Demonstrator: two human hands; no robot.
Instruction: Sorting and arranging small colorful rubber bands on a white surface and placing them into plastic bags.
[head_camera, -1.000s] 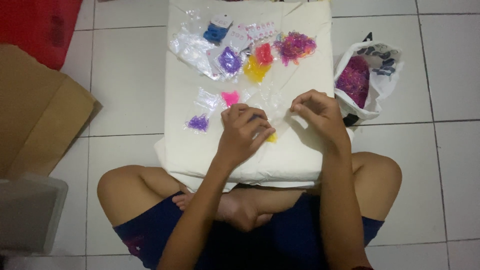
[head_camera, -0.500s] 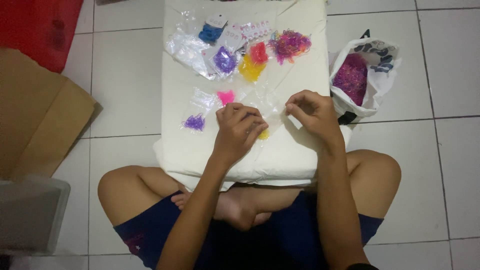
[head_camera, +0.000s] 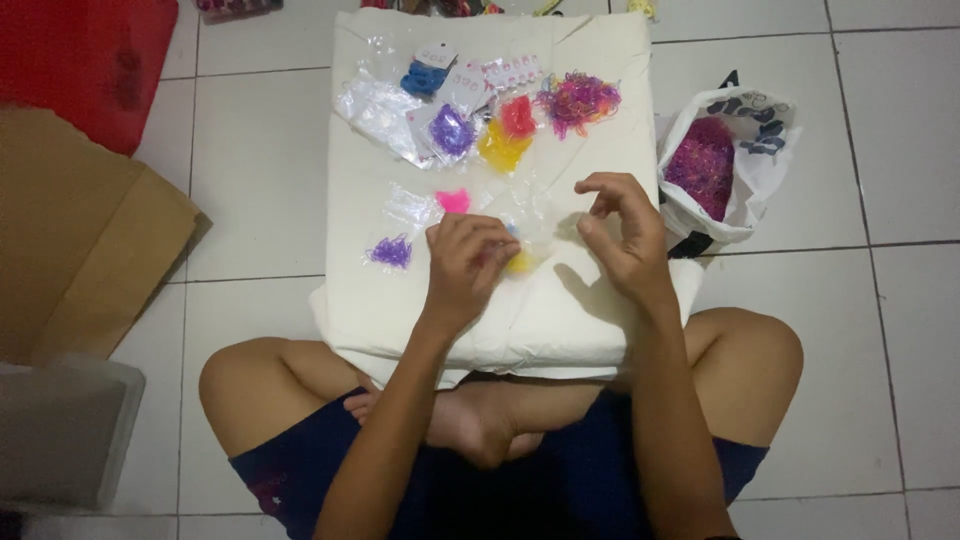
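A small clear bag (head_camera: 520, 240) with yellow bands showing at its lower edge lies on the white cushion (head_camera: 590, 310) in front of the seated person, about the middle of the cushion. The left hand (head_camera: 465, 265) presses down on it with fingers curled over the plastic, gripping it. The right hand (head_camera: 620, 235) hovers just beside it, thumb and fingers bent toward each other in a loose pinch; whether anything sits between them I cannot tell. Left of the hands lie a little bag of purple bands (head_camera: 392, 250) and a pink clump (head_camera: 453, 200). Farther up the cushion sit packets of blue, purple, yellow and red bands (head_camera: 470, 125) and a loose pink-orange tangle (head_camera: 580, 100). On the tiled floor to the right stands an open white sack of magenta bands (head_camera: 715, 165); brown cardboard (head_camera: 80, 250) lies to the left
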